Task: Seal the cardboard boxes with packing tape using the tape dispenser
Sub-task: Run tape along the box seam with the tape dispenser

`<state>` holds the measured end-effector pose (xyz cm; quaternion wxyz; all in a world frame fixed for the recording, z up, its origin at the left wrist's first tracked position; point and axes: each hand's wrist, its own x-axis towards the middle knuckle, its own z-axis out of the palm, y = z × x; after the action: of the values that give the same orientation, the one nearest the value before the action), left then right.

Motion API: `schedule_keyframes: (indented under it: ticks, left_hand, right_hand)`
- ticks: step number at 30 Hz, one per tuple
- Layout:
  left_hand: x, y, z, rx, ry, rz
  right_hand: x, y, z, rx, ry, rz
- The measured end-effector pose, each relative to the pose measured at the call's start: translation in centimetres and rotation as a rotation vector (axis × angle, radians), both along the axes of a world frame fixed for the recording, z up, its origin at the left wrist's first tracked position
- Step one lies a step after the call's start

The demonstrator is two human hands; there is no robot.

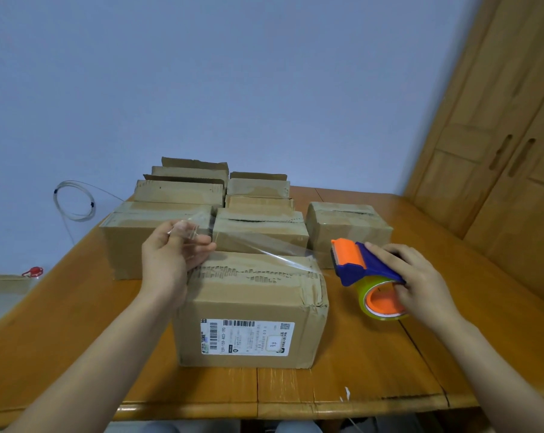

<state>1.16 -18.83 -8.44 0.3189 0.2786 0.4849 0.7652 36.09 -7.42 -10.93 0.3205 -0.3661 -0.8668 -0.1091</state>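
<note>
Pinching the tape end: the left hand (167,254), fingers curled, pinches the free end of a clear strip of packing tape (264,250) above the front box's rear left corner.
Front box: a brown cardboard box (252,304) with a ragged, torn top seam and a white barcode shipping label (247,337) on its near face stands on the orange-brown wooden tabletop (373,354), nearest the person.
Tape strip: it runs taut from the left hand over the box's rear top edge to the dispenser; whether it touches the cardboard cannot be told.
Dispenser: a blue and orange plastic tape dispenser (355,260) carrying a yellowish roll of tape (366,292) sits just right of the front box.
Right hand: the right hand (417,276) grips the dispenser, fingers curled round its blue body.
Other boxes: more brown cardboard boxes (258,229) stand in rows behind, some with raised flaps.
Surroundings: wooden wardrobe doors (498,151) at right; a coil of clear cable (73,200) at left.
</note>
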Motion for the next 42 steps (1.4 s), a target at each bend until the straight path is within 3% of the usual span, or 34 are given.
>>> schedule_keyframes:
  ticks: [12, 17, 20, 26, 29, 35, 38, 42]
  left_hand:
    - [0.1, -0.1, -0.1, 0.051, -0.052, 0.018]
    - [-0.5, 0.1, -0.2, 0.046, 0.017, 0.008]
    - [-1.4, 0.1, -0.2, 0.046, 0.195, 0.004]
    - [-4.6, -0.3, -1.0, 0.04, 0.739, 0.111]
    - [-6.9, -0.2, -1.3, 0.04, 1.114, 0.201]
    - [-9.9, -0.3, -1.8, 0.319, 1.692, 0.253]
    - [-10.4, -0.5, -2.7, 0.341, 1.745, 0.216]
    - [-10.2, -0.6, -3.9, 0.378, 1.506, 0.156]
  right_hand:
    - [-1.2, 0.7, -1.7, -0.061, -0.035, 0.039]
    - [-1.0, 0.7, -2.3, -0.087, -0.011, 0.063]
    - [-0.9, 0.5, -2.4, -0.075, -0.015, 0.061]
    - [-0.6, 0.6, -2.7, -0.074, -0.025, 0.036]
    - [-0.7, 0.7, -2.6, -0.078, -0.03, 0.032]
    - [-0.7, 0.4, -2.4, -0.077, -0.038, 0.032]
    - [-0.8, 0.3, -2.3, -0.093, -0.022, 0.022]
    - [-0.8, 0.2, -2.6, -0.107, -0.01, 0.015]
